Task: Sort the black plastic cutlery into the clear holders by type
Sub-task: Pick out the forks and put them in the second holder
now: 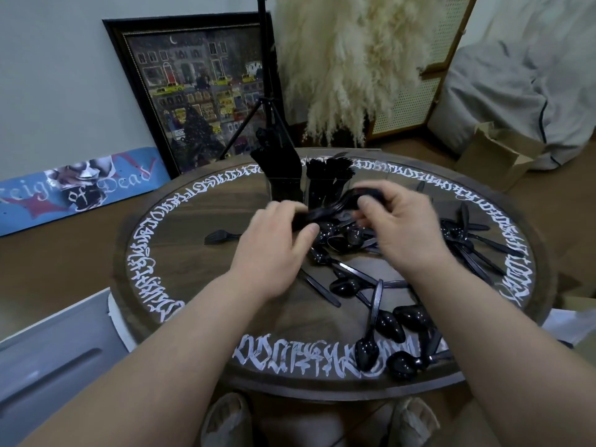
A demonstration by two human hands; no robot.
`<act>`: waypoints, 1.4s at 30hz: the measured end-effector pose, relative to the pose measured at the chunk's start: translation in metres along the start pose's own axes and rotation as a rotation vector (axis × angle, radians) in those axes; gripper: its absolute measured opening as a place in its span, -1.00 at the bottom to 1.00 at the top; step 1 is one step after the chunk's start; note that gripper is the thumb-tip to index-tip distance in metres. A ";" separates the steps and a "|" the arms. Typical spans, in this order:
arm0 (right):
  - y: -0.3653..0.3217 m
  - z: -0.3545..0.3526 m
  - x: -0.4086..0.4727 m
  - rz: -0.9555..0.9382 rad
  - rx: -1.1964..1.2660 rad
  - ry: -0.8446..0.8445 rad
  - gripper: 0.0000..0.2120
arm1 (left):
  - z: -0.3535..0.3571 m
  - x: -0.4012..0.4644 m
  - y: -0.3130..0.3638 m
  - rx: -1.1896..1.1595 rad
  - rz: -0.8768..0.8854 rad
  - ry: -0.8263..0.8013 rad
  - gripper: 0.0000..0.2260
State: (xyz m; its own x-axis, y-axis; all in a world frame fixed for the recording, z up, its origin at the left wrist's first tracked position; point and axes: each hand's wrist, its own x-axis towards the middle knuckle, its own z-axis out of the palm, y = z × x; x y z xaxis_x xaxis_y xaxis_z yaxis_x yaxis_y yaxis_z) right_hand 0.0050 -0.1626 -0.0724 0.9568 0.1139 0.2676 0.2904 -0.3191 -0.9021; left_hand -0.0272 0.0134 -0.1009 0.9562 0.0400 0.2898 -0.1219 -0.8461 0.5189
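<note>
Both hands on one fork bundle (325, 210): left hand (277, 240) grips handles, right hand (400, 221) pinches tines, just short of clear holders (309, 188). Risk: bundle fans, forks drop into spoon pile (345, 240).

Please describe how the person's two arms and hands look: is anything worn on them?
The left hand and right hand are bare: no gloves, rings, watch or bracelets show. Both forearms are uncovered up to the picture's lower edge, with no sleeves in view. The fingers are blurred, so finer detail cannot be told.
</note>
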 end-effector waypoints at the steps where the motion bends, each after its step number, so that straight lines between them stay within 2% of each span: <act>1: -0.004 -0.007 0.006 -0.054 -0.053 0.080 -0.78 | -0.001 0.005 0.000 -0.019 -0.036 0.069 -0.64; 5: -0.018 -0.030 0.044 -0.258 -0.308 0.294 -0.79 | -0.006 0.035 -0.010 -0.089 -0.261 0.193 -0.44; 9: -0.028 -0.029 0.092 -0.435 -0.502 0.308 -0.75 | -0.006 0.063 -0.022 -0.098 -0.415 0.163 -0.25; 12: -0.019 -0.012 0.120 -0.469 -0.636 0.175 -0.74 | 0.000 0.078 -0.030 -0.137 -0.450 0.119 -0.24; 16: 0.004 0.011 0.139 -0.377 -0.821 -0.050 -0.72 | 0.009 0.088 -0.036 -0.213 -0.439 0.077 -0.41; 20: 0.023 0.027 0.141 -0.301 -0.792 -0.241 -0.67 | 0.016 0.096 -0.039 -0.234 -0.453 0.078 -0.45; 24: 0.035 0.026 0.138 -0.177 -0.744 -0.408 -0.38 | 0.021 0.102 -0.041 -0.225 -0.478 0.090 -0.49; 29: 0.032 0.026 0.140 -0.171 -0.688 -0.489 -0.14 | 0.025 0.101 -0.042 -0.193 -0.484 0.088 -0.58; 31: 0.034 0.029 0.139 -0.205 -0.709 -0.500 -0.17 | 0.026 0.098 -0.043 -0.188 -0.480 0.109 -0.60; 36: 0.034 0.038 0.135 -0.283 -0.701 -0.392 -0.45 | 0.027 0.093 -0.048 -0.153 -0.474 0.150 -0.61; 42: 0.035 0.042 0.129 -0.304 -0.805 -0.340 -0.46 | 0.025 0.097 -0.050 -0.127 -0.470 0.095 -0.59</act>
State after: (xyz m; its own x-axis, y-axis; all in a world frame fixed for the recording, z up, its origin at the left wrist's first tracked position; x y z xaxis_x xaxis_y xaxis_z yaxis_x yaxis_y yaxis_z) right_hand 0.1380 -0.1192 -0.0836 0.8177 0.5294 0.2260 0.5747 -0.7731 -0.2683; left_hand 0.0786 0.0463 -0.1188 0.8877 0.4551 0.0698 0.2797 -0.6535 0.7033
